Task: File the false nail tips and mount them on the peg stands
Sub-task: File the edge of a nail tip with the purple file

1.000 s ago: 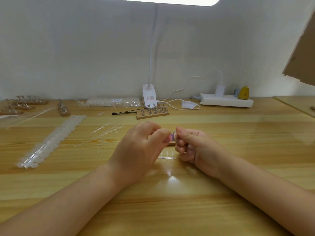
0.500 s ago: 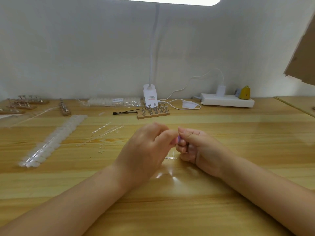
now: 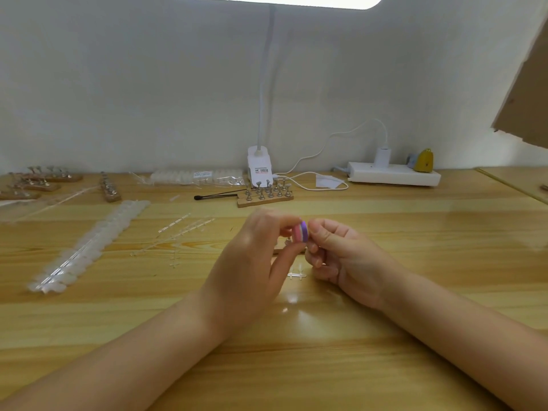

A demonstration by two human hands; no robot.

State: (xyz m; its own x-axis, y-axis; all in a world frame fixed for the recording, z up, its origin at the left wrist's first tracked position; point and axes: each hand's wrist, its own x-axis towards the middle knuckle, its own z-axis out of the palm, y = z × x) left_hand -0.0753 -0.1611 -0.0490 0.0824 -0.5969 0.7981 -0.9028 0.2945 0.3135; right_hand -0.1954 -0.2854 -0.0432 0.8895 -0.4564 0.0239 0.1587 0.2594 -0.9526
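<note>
Over the wooden table [image 3: 385, 336], the left hand [image 3: 252, 262] is pinching a small pink-and-purple file block [image 3: 301, 231] between thumb and fingers, while the right hand [image 3: 341, 256], fingers curled, is pinching something too small to tell against it.

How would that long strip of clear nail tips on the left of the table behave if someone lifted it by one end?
The strip of nail tips would probably sag rather than stay straight: it is long, thin and lies in a slight curve on the table. It looks light, being translucent plastic. Tips might snap off, as bare sprue pieces lie beside it.
</note>
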